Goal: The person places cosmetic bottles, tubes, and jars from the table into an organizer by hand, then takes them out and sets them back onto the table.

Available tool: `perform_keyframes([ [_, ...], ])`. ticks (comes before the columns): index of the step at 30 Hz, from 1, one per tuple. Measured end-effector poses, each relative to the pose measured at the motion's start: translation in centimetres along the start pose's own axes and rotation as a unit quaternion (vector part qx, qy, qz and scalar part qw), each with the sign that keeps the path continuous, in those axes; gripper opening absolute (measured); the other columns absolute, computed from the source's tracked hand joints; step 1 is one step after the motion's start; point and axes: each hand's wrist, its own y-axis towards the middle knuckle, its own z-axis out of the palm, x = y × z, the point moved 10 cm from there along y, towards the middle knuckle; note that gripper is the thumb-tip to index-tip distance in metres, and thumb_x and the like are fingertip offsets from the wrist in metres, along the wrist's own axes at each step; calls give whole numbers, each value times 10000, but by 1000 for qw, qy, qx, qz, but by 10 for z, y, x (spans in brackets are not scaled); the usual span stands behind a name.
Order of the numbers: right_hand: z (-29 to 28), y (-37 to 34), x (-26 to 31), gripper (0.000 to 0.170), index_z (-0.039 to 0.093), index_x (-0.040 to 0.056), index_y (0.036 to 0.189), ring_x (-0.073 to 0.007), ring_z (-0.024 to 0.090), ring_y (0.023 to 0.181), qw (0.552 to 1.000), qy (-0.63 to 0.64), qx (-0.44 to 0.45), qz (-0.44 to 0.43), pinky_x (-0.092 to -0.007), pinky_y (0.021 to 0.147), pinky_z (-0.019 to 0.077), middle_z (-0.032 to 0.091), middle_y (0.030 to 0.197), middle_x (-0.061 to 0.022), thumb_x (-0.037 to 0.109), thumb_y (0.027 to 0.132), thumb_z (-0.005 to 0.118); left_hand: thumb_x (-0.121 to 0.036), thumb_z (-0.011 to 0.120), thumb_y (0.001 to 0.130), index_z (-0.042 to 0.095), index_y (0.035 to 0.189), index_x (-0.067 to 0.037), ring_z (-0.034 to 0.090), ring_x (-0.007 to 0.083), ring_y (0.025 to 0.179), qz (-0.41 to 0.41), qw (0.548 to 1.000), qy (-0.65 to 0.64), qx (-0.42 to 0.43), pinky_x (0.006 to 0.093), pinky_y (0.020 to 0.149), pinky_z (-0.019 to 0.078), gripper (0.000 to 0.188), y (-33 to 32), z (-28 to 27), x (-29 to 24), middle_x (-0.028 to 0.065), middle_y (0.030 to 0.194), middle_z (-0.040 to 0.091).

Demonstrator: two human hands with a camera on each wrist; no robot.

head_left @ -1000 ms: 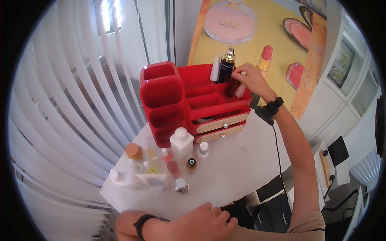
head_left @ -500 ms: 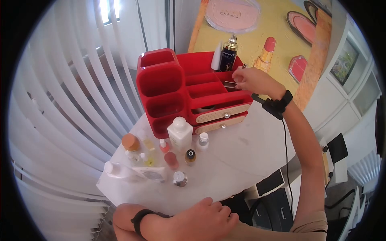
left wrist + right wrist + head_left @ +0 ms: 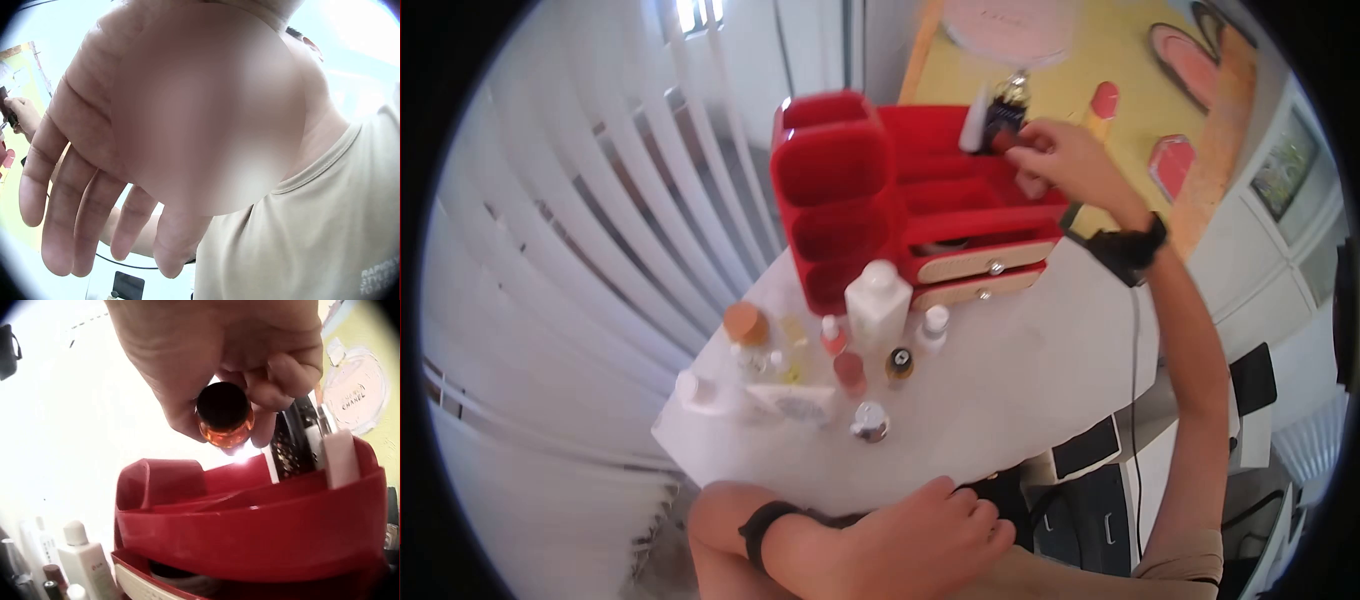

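In the right wrist view my right hand (image 3: 250,369) pinches a small amber bottle (image 3: 228,434) whose dark round end faces the camera. The bottle hangs above the red organizer (image 3: 269,531). From the head, the right hand (image 3: 1070,165) is over the organizer's right rear compartment, beside a dark spray bottle with a gold top (image 3: 1007,105) and a white tube (image 3: 975,125). A pale pink block (image 3: 342,459) stands in that compartment. My left hand (image 3: 920,540) lies low near my body, holding nothing; its fingers hang loosely extended in the left wrist view.
Left of centre on the white table (image 3: 1020,370) stand a white bottle (image 3: 878,305), a black-topped bottle (image 3: 899,365), a silver-capped one (image 3: 869,422) and several other small bottles. The organizer's drawer (image 3: 990,262) is partly out. Blinds hang at left; a painted panel leans behind.
The right hand dipped lower at the right rear compartment, then rose with the bottle, which has turned in its fingers. The head view has shifted. The left hand stays in place.
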Motion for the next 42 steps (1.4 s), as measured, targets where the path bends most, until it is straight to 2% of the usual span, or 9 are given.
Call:
perform_keyframes([
  [1,-6,-12,30,279,658,-21,1019,-98,597,585,994,-83,-38,-57,-263,579,480,637,653,-27,246,941,683,-147,646,819,575,1098,-62,589,148,769,-13,1000,-13,2,274,703,448,300,-1,6,1,10,874,554],
  [7,90,-108,96,342,678,43,1107,-231,645,892,954,-75,182,-227,-338,779,520,660,962,-77,182,828,817,-156,652,809,605,1003,-67,575,140,767,-27,999,-20,25,266,680,421,218,2,16,5,1,839,556],
  [15,210,-171,75,266,664,87,1038,-290,649,923,936,-69,240,-249,-397,786,545,632,998,-79,218,845,792,-158,665,783,615,988,-73,568,135,730,-21,1000,-15,-16,268,656,416,228,4,9,3,-21,784,564],
  [20,158,-159,85,263,668,77,1070,-237,664,890,946,-87,231,-212,-347,764,553,646,1021,-64,215,874,777,-154,655,801,615,1020,-72,586,136,746,-5,1000,-6,-4,263,669,422,236,3,5,2,-12,804,573],
  [22,106,-119,56,250,667,60,1090,-180,648,838,983,-49,159,-75,-306,745,539,651,1018,-63,185,895,763,-152,651,812,616,1043,-67,595,137,754,8,1000,-8,3,261,678,429,249,4,6,4,-9,817,577],
  [26,-29,-44,34,207,660,40,1089,-170,602,713,964,-150,-186,-116,-312,684,509,634,801,-78,189,949,690,-146,642,835,609,1137,-59,614,139,778,22,1000,-6,6,257,702,447,315,2,6,0,0,855,578],
  [29,-42,-2,-25,247,652,13,1065,-270,662,761,964,-225,-139,-39,-385,715,532,692,899,-153,240,969,638,-146,641,837,607,1161,-64,615,137,783,29,999,22,30,256,698,450,336,1,6,-1,1,861,574],
  [36,-27,-3,-27,257,650,22,1007,-268,623,699,975,-197,-79,-62,-376,667,500,634,751,-148,274,957,665,-158,649,821,617,1123,-74,584,131,751,22,999,24,-14,260,666,437,314,0,0,-2,-9,847,559],
  [42,-23,-77,46,123,662,45,1006,-70,473,669,972,-120,-168,-111,-249,604,392,531,731,22,154,955,686,-164,655,809,624,1063,-60,575,130,725,-4,1000,16,15,263,650,426,276,3,2,3,-15,804,551],
])
